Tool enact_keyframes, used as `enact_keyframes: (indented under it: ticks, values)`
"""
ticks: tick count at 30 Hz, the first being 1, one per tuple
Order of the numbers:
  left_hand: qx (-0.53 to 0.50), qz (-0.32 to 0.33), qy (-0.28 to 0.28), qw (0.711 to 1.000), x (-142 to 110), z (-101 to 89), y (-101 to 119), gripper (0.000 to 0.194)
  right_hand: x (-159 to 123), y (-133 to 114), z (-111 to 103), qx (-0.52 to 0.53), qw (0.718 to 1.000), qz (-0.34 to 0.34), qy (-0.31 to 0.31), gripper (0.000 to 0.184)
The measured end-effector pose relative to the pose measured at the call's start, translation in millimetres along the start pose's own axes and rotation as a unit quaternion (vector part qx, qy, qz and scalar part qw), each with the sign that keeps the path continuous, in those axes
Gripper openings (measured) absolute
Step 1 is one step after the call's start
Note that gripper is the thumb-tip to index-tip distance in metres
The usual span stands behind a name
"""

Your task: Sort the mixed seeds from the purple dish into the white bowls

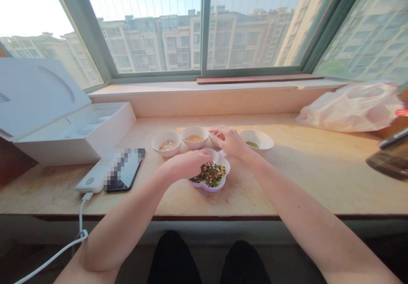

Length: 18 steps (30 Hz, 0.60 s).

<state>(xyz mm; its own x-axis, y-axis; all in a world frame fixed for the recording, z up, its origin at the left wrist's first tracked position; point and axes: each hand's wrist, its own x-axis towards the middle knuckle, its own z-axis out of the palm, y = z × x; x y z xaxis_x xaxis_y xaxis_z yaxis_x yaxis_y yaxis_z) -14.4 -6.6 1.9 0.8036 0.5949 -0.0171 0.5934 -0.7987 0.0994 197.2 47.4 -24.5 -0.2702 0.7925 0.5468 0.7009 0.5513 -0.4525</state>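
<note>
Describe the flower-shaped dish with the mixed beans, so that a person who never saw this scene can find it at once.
Below the big window, find the pale stone ledge and its row of small white bowls. Just in front of that row sits a flower-shaped dish with a lilac rim, under the person's left hand. Unlike the round bowls, it has a lobed outline and holds a heap of dark mixed beans.

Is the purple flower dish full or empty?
Not empty: a heap of dark and green beans fills the part of the purple flower-shaped dish that shows, though the left hand hides some of it.
</note>
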Motion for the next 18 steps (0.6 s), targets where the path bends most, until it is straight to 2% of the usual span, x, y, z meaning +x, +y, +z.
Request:
enact_keyframes:
  ticks: [1,3,5,8,10,12,14,18]
  values:
    - [-0.013,0.012,-0.006,1.000,-0.2,-2.6,0.2,0.040,-0.4,-0.4,-1.0,0.006,1.000,0.001,0.002,0.026]
    - [-0.029,-0.013,0.023,0.999,-1.2,-9.2,0.0,0.038,-1.9,-3.6,-3.8,0.013,1.000,0.005,0.005,0.025]
    - [-0.035,-0.073,0.088,0.993,-2.0,-15.0,-2.1,0.033,-5.1,-11.4,-6.8,0.027,1.000,0.000,-0.012,0.024]
    - [-0.045,-0.154,0.183,0.970,-1.3,-18.1,-7.7,0.027,-13.2,-31.7,-8.5,0.073,0.992,-0.034,-0.093,0.026]
    - [-0.039,-0.196,0.203,0.959,-0.2,-16.8,-11.3,0.025,-18.5,-46.1,-7.7,0.083,0.981,-0.073,-0.159,0.029]
    - [-0.028,-0.228,0.189,0.955,0.1,-14.9,-12.7,0.024,-21.6,-55.0,-7.8,0.062,0.970,-0.114,-0.206,0.031]
    - [-0.014,-0.247,0.153,0.957,-1.2,-14.3,-11.0,0.026,-21.5,-55.5,-10.8,0.031,0.970,-0.121,-0.209,0.030]
    - [0.011,-0.256,0.064,0.965,-7.1,-17.3,-1.8,0.030,-17.0,-40.6,-23.4,-0.054,0.981,-0.038,-0.185,0.024]
